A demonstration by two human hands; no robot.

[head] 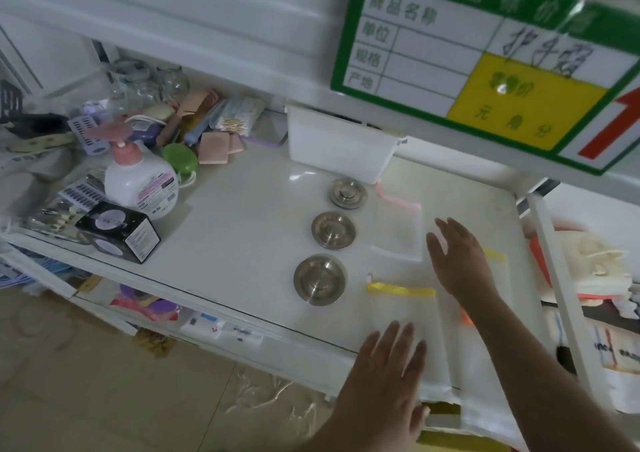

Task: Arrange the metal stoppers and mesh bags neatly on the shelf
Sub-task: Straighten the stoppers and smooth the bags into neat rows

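Three metal stoppers stand in a tidy line down the middle of the white shelf point(242, 209): the far stopper point(347, 193) just in front of a white plastic bin point(341, 143), the middle stopper point(333, 230) below it, and the near stopper point(320, 279) close to the shelf's front edge. They are round, shiny steel discs, each with a raised knob at the centre, evenly spaced and apart from one another.

Just to their right lie the mesh bags, flat and pale, nearly the colour of the shelf. The small bag with the pink trim point(398, 230) lies at the back; the bag with the yellow trim point(405, 316) lies nearer, and further right other bags overlap, one showing a yellow edge and one an orange edge, though how many are stacked there I cannot tell.

The left hand point(388, 379) is open, fingers spread, palm down on the near end of the yellow-trimmed bag at the shelf's front. The right hand point(457, 261) is open too, fingers loosely apart, over the bags beside the pink-trimmed one; whether it touches them I cannot tell. Neither hand grips anything.

To my eye the stoppers are done and the bags are being flattened and squared. The next move likely calls for smoothing the overlapping bags and lining their edges up, as the near ones hang over the front lip.
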